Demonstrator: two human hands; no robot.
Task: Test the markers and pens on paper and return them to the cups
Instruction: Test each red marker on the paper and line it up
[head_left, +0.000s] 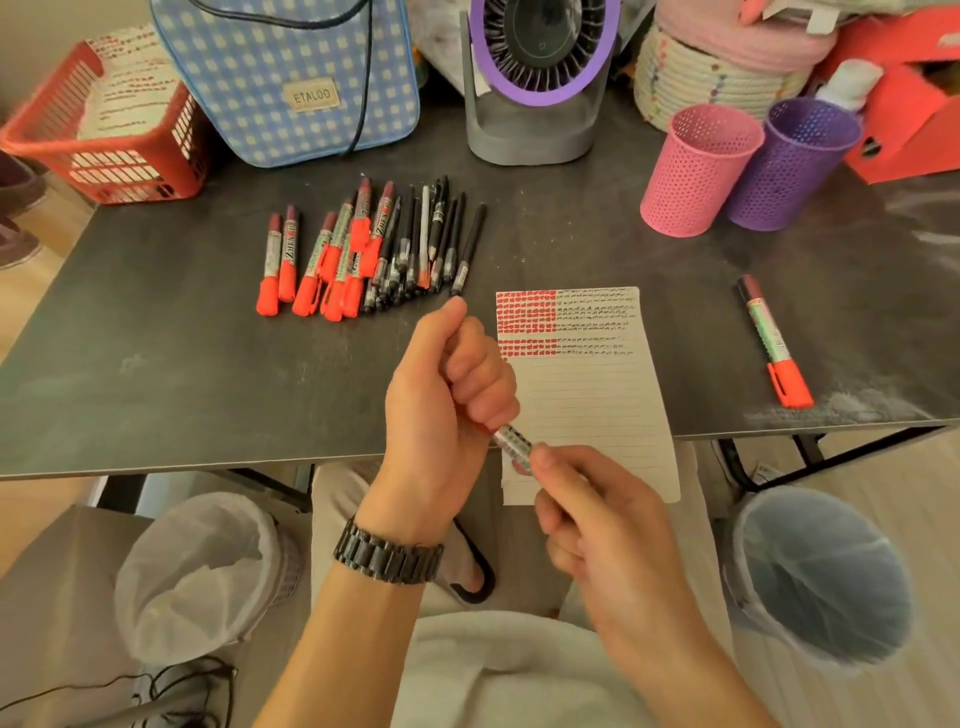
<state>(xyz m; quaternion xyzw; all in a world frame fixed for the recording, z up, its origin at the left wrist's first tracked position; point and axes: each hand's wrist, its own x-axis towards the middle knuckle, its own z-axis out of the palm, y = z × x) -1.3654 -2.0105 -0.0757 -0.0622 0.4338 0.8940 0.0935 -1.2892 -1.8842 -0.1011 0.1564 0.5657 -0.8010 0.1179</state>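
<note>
Both hands hold one red marker (513, 441) above the near edge of the lined paper (592, 410). My left hand (452, 384) grips its cap end in a fist, and my right hand (587, 525) pinches the barrel. The paper's top carries rows of red and black test marks. A pile of red markers (322, 254) and black pens (431, 244) lies on the table to the left. Another red marker (774, 340) lies alone to the right of the paper. The pink cup (696, 171) and purple cup (795, 166) stand at the back right.
A red basket (119, 171), a checked blue bag (291, 78), a purple fan (540, 78), a woven basket (722, 78) and an orange box (914, 114) line the back of the dark table (182, 364). Lined bins stand on the floor at left (208, 571) and right (821, 571).
</note>
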